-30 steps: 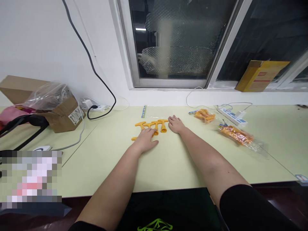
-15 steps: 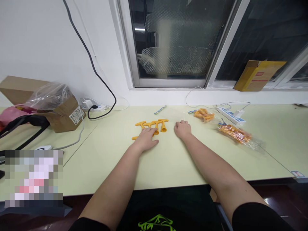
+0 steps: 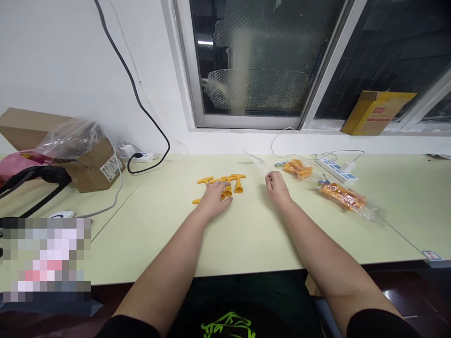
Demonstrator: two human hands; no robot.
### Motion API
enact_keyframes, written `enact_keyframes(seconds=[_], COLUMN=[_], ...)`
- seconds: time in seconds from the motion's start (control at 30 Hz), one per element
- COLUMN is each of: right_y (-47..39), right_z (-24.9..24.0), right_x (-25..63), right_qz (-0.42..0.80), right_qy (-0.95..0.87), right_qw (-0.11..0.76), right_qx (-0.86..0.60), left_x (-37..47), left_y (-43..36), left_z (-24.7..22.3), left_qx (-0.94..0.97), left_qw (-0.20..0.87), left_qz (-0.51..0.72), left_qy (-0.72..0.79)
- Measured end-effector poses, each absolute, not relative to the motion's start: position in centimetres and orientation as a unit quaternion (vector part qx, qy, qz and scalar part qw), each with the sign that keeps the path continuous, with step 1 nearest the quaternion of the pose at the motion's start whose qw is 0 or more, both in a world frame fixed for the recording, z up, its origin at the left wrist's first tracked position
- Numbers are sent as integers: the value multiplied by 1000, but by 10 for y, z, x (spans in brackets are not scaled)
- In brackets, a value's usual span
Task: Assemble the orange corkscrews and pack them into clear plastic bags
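Observation:
My left hand (image 3: 212, 198) lies over a cluster of yellow T-shaped plastic pieces (image 3: 238, 184), its thumb apart from the fingers. It covers part of the cluster; the crossbars and hollow, flared ends of several pieces show around it. To the right, my right hand (image 3: 277, 188) is closed in a pinch at the edge of a thin clear plastic bag (image 3: 260, 163). The bag stretches up and to the left from the fingertips and is hard to see against the table. The fingertips themselves are partly hidden.
Right of my right hand are two clear bags of orange pieces, a nearer one (image 3: 298, 169) and a larger one (image 3: 343, 195). Behind them lies a white power strip (image 3: 336, 170). A cardboard box (image 3: 93, 164) and a black cable (image 3: 136, 89) are at left.
My right hand has moved slightly right and now pinches the clear bag. The blue-green strip at the back is no longer seen there. My left hand has stayed on the yellow pieces.

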State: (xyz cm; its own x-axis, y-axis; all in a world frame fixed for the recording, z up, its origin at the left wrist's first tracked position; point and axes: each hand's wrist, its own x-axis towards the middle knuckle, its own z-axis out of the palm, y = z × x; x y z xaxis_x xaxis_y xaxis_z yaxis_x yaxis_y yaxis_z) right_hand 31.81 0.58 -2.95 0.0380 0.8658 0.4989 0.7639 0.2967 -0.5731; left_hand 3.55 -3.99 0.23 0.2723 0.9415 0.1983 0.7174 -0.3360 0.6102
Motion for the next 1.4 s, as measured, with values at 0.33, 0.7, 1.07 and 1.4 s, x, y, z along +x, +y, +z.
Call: enact_keyframes(seconds=[0.33, 0.7, 1.07, 1.4], right_y=[-35, -33, -19, -26], right_z=[-7, -9, -13, -9], right_x=[267, 271, 270, 273], right_qz=[16, 89, 559, 695], right_qy=[-871, -839, -479, -424], right_qw=[423, 451, 587, 530], right_qx=[-250, -290, -336, -237], left_x=[70, 59, 64, 70], left_y=[-50, -33, -36, -44], left_z=[4, 3, 1, 5], left_qx=[431, 280, 335, 368], left_qw=[632, 626, 603, 614], left_qz=[525, 626, 648, 614], left_qy=[373, 370, 323, 333])
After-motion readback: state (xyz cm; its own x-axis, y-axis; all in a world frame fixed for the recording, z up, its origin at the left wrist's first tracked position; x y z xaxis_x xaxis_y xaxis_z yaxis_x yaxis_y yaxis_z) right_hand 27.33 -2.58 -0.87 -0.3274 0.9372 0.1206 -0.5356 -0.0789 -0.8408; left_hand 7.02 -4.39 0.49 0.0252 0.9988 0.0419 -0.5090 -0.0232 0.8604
